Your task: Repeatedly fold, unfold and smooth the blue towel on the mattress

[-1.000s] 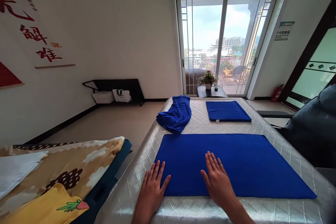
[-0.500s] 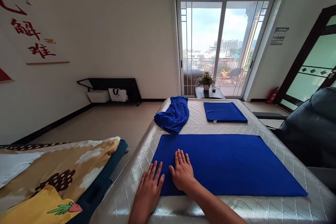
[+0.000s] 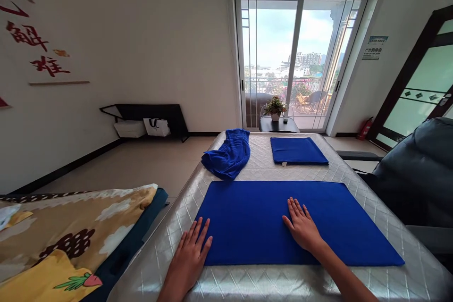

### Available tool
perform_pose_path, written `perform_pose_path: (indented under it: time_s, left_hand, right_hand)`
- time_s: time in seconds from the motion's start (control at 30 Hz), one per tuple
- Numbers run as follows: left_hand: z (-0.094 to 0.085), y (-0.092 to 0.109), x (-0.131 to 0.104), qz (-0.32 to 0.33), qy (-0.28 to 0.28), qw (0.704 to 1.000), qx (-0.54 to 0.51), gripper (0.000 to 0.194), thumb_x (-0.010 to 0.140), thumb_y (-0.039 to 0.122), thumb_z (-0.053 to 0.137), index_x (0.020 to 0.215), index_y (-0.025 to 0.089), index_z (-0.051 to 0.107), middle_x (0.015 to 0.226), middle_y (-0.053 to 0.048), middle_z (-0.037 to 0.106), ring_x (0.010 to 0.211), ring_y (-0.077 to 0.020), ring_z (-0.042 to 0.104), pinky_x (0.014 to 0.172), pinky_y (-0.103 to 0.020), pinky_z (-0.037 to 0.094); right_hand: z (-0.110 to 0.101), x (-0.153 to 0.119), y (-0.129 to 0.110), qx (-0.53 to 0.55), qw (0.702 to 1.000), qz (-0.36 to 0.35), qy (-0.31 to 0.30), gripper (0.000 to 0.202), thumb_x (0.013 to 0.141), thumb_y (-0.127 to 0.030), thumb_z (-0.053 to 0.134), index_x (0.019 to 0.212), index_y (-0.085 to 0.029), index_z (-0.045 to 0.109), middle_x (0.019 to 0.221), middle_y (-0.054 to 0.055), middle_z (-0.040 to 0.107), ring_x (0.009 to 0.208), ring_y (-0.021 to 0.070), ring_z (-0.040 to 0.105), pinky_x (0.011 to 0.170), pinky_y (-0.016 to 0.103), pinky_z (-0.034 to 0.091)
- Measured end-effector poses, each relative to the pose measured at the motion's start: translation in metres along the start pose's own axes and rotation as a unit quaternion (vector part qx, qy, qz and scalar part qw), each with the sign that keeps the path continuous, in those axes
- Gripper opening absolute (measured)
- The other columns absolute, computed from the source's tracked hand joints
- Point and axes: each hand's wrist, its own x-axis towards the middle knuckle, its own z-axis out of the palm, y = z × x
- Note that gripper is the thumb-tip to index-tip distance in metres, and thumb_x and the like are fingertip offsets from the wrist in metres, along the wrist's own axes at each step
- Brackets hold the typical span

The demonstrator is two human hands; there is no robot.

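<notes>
A blue cloth (image 3: 255, 222), folded into a long flat rectangle, lies on the quilted silvery mattress (image 3: 233, 283). My left hand (image 3: 191, 250) rests open at the cloth's left edge, its fingers stretched out and partly over the mattress. Flat on the middle of the cloth lies my right hand (image 3: 301, 227), fingers extended, holding nothing. Beyond, a crumpled blue cloth (image 3: 229, 155) touches or nearly touches the long one at its far left corner. To the right of that sits a smaller folded blue cloth (image 3: 299, 151) with a white tag.
At lower left stands a bed with a brown patterned cover (image 3: 116, 226) and a yellow cloth (image 3: 53, 278). A dark leather chair (image 3: 417, 170) is close on the right. Behind the mattress, a potted plant (image 3: 275, 107) stands on a chair before the glass sliding door (image 3: 267, 56).
My right hand has slid to the right across the long cloth, from near its left end to its middle. My left hand stays by the left edge. The view has shifted slightly.
</notes>
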Motion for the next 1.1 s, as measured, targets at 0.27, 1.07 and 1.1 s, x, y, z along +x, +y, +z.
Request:
perform_pose_path:
  time_s: [0.27,1.07,1.1]
  left_hand:
    - [0.011,-0.027,0.005,0.052,-0.041,0.998,0.023,0.058,0.105,0.047,0.032,0.161,0.032,0.029,0.169,-0.005,0.031,0.156,-0.0282,0.028,0.123,-0.057,0.032]
    - [0.001,0.005,0.175,0.007,0.045,0.999,-0.001,0.051,0.106,0.041,0.037,0.145,0.015,0.057,0.157,-0.014,0.052,0.147,-0.0263,0.046,0.124,-0.045,0.034]
    - [0.004,0.003,0.174,0.008,0.042,0.999,0.0,0.052,0.106,0.041,0.037,0.146,0.015,0.056,0.158,-0.014,0.051,0.148,-0.0263,0.045,0.124,-0.045,0.034]
  right_hand:
    - [0.011,-0.023,0.155,-0.064,0.99,0.101,0.073,0.087,0.097,-0.065,0.016,0.165,-0.01,0.021,0.172,0.006,0.015,0.159,0.0222,0.01,0.13,0.047,0.008]
    - [0.05,-0.042,0.257,-0.087,0.98,0.072,0.166,0.088,0.089,-0.068,0.022,0.154,-0.016,0.05,0.165,0.011,0.038,0.155,0.0305,0.028,0.126,0.056,0.022]
    - [0.049,-0.04,0.255,-0.09,0.979,0.073,0.164,0.087,0.089,-0.068,0.021,0.152,-0.017,0.053,0.164,0.012,0.04,0.154,0.0312,0.028,0.126,0.057,0.022]
